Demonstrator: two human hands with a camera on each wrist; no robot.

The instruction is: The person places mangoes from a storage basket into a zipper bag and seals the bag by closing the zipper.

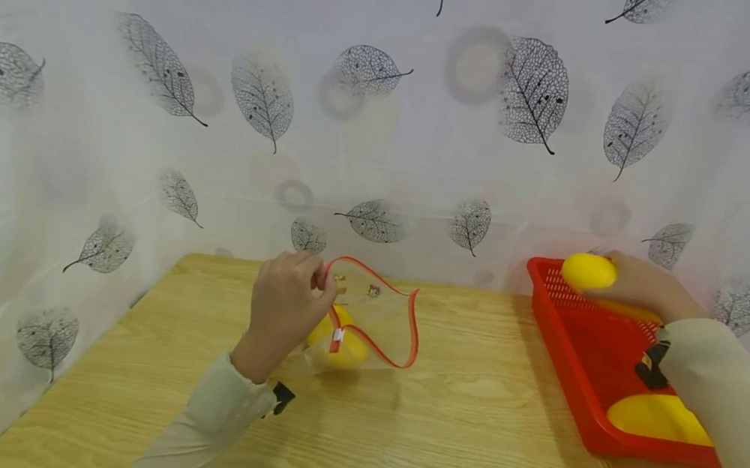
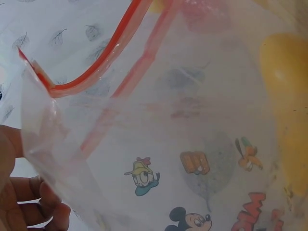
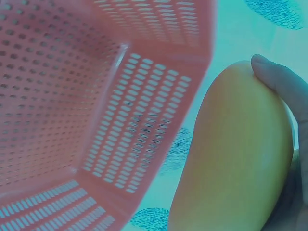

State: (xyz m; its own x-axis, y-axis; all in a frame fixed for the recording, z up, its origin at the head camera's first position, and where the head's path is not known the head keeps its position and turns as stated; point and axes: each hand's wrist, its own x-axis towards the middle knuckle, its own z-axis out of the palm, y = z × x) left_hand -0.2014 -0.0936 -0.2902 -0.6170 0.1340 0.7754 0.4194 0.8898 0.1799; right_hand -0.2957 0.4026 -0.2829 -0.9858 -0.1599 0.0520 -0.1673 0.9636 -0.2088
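Note:
In the head view, my left hand (image 1: 283,304) pinches the edge of a clear zip bag (image 1: 414,336) with a red closure, its mouth spread wide toward the right. A yellow mango (image 1: 349,346) lies inside the bag, and the left wrist view shows cartoon prints on the plastic (image 2: 144,178). My right hand (image 1: 644,286) grips another yellow mango (image 1: 588,273) above the far end of a red basket (image 1: 565,373). The right wrist view shows the thumb (image 3: 274,74) along the top of this long, smooth mango (image 3: 231,149).
One more yellow mango (image 1: 659,418) lies in the near end of the basket, partly behind the right sleeve. The wooden table (image 1: 465,423) reaches back to a pale curtain (image 1: 383,152) printed with leaves. Slotted basket walls (image 3: 137,122) stand close beside the held mango.

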